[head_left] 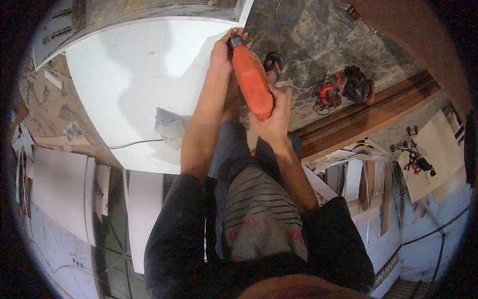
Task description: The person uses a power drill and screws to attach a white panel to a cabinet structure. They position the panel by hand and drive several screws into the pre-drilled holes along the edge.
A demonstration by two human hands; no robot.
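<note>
My right hand (275, 117) is wrapped round the handle of an orange power drill (253, 82), which points away from me with its dark metal front end at the far side. My left hand (225, 49) is at that front end, its fingers closed by the far right corner of a large white panel (109, 84). What those fingers hold is hidden by the hand and the drill. A pale upright strip (244, 12) meets the panel at this corner. The tip of the drill is not visible.
A crumpled clear plastic bag (170, 124) and a dark cord (137, 144) lie on the panel. Right of me, a red and black power tool (348, 87) sits on the stained floor beside long brown wooden boards (371, 109). White boards (62, 192) lean at the lower left.
</note>
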